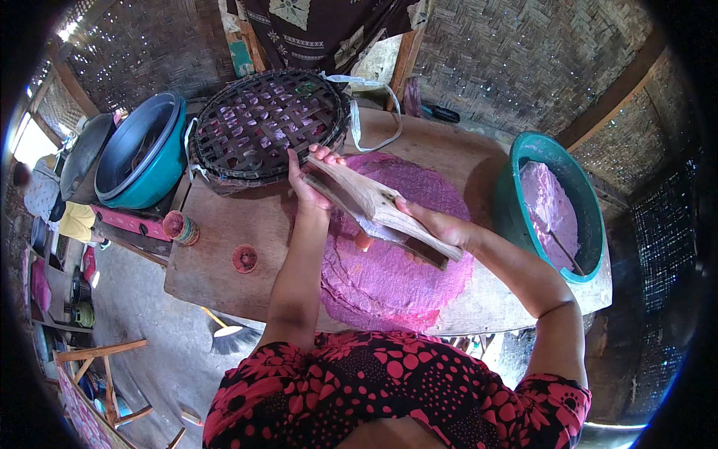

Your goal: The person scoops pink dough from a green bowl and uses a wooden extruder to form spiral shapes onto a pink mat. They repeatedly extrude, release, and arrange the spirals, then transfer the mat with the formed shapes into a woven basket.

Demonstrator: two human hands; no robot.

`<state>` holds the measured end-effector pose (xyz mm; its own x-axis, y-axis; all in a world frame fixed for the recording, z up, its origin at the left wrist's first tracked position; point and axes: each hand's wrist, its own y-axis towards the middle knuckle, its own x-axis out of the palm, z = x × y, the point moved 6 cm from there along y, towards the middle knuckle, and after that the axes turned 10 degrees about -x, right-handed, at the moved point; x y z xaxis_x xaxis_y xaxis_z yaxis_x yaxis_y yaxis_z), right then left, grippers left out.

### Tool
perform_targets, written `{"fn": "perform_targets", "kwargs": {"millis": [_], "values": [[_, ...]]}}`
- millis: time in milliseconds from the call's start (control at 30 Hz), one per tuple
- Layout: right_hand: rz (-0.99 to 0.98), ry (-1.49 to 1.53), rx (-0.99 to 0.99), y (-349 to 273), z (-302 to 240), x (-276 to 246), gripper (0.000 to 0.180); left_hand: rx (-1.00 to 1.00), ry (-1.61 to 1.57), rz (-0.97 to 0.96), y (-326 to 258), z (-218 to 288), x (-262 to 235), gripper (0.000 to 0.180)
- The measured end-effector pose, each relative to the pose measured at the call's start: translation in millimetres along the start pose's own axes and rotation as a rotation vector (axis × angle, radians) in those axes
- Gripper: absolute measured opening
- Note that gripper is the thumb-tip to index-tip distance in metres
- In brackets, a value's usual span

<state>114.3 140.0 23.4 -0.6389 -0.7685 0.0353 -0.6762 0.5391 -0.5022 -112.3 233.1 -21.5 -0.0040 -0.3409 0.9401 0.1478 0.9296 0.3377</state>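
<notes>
Across the middle of the view I hold two long wooden boards face to face, a paler upper board [363, 188] and a darker lower board [426, 253]. Something pale shows in the gap between them; I cannot make out what it is. My left hand [310, 187] is wrapped round their far left end, fingertips showing above. My right hand [441, 226] grips the near right end, thumb on top and some fingertips underneath. Below the boards, a wide, round, pink-purple sheet with a wrinkled surface [381, 292] lies on the wooden table.
A dark woven basket [269, 123] with pink pieces inside stands back left, beside a teal basin [153, 183]. Two small reddish rings [244, 259] are at the table's left. At right, a green basin [507, 202] holds lilac paste and a stick. A person [75, 221] is far left.
</notes>
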Motion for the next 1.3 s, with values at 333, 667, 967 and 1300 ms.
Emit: {"fn": "perform_targets", "kwargs": {"millis": [333, 667, 967, 1300], "values": [[0.112, -0.058, 0.035, -17, -13, -8, 0.084, -0.031, 0.058, -0.018, 10, -8, 33, 0.043], [0.099, 0.005, 0.053, -29, -19, 7, 0.083, -0.005, 0.067, 0.079, 4, -5, 49, 0.053], [0.223, -0.018, -0.116, -15, -12, -5, 0.072, -0.048, 0.175, 0.041, 20, 1, 58, 0.048], [0.044, 0.448, -0.303, -4, 16, 4, 0.062, -0.297, 1.165, 0.618, -48, 6, 20, 0.080]]}}
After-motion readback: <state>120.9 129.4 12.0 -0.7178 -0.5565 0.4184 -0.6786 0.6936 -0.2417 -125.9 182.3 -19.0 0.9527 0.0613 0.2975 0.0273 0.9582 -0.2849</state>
